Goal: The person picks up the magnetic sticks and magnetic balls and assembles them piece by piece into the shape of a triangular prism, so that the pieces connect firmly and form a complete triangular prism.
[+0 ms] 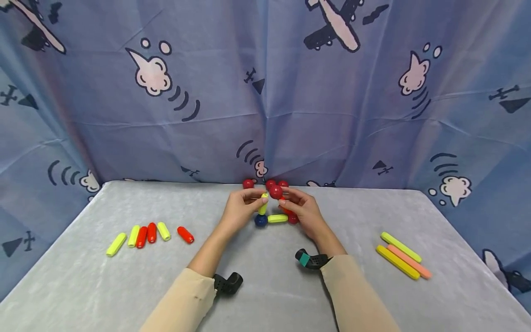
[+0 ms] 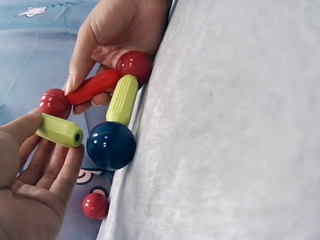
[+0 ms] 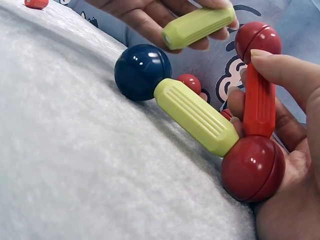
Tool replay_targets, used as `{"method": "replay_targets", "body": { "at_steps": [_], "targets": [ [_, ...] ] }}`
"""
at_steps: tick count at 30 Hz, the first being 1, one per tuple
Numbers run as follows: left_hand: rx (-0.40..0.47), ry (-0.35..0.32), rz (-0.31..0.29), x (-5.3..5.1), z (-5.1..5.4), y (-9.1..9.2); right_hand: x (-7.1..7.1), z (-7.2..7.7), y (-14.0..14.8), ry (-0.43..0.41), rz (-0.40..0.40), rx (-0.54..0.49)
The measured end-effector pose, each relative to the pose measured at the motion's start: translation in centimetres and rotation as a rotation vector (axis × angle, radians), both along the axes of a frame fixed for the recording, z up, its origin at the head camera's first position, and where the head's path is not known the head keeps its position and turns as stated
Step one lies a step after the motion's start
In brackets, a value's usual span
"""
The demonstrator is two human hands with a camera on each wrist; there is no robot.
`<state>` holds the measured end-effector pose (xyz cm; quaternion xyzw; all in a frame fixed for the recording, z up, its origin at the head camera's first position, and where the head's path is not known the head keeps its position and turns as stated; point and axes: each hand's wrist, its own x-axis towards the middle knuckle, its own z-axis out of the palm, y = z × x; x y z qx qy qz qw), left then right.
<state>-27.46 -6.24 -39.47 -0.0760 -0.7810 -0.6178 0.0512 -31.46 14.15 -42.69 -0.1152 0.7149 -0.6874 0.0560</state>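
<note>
My left hand (image 1: 242, 207) pinches a yellow-green magnetic rod (image 2: 59, 130) between thumb and fingers; its end is above the blue ball (image 2: 111, 146), apparently apart from it. On the table, that blue ball joins a second yellow-green rod (image 3: 196, 117), whose other end meets a red ball (image 3: 253, 169). From this ball a red rod (image 3: 259, 102) rises to another red ball (image 3: 258, 41). My right hand (image 1: 306, 213) holds the red rod near its top, thumb at the upper ball. The upper ball lies close to the left hand's rod; whether they touch I cannot tell.
Several short red and yellow-green rods (image 1: 141, 237) lie at the left. Three longer sticks (image 1: 400, 262), yellow, orange and yellow-green, lie together at the right. More red balls (image 1: 248, 183) sit along the table's back edge, before a patterned blue curtain (image 1: 224, 92).
</note>
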Motion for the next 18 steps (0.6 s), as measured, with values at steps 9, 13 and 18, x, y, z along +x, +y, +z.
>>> {"method": "replay_targets", "body": {
  "at_steps": [9, 13, 18],
  "targets": [
    [-0.060, 0.004, -0.013, 0.0, -0.5, 0.3, 0.0, -0.1, 0.2, 0.001, 0.000, -0.015],
    [-0.122, 0.033, -0.040, -0.2, -1.1, 0.4, 0.1, -0.1, 0.2, 0.000, 0.006, -0.022],
    [-0.176, 0.052, -0.078, -0.3, -1.8, 0.5, 0.2, 0.1, 0.1, 0.003, -0.003, -0.035]
  ]
}}
